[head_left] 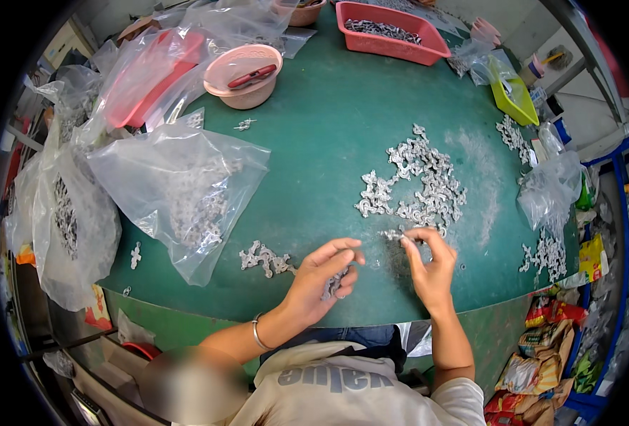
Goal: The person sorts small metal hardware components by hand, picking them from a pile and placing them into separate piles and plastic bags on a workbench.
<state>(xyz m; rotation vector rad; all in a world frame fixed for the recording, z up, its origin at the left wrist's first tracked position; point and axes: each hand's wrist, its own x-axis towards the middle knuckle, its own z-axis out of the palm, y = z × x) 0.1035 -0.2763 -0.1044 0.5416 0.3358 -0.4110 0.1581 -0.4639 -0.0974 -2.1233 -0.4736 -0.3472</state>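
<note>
Near the table's front edge, my left hand (321, 277) is curled round several small grey metal parts (334, 282), which show between its fingers. To its right, my right hand (431, 266) pinches one small metal part (391, 234) between thumb and fingertips, just above the green surface. Beyond that hand lies a loose pile of metal parts (428, 174) of the same wavy, knobbly shape. A smaller cluster of metal parts (264, 259) rests on the table to the left of my left hand.
A clear plastic bag (183, 192) of parts covers the left of the green table (314, 135). Behind it stands a pink bowl (247, 96) with a red-handled tool. A pink tray (399, 53) and a yellow-green bin (517, 103) stand farther back. More parts (545, 255) lie at the right edge.
</note>
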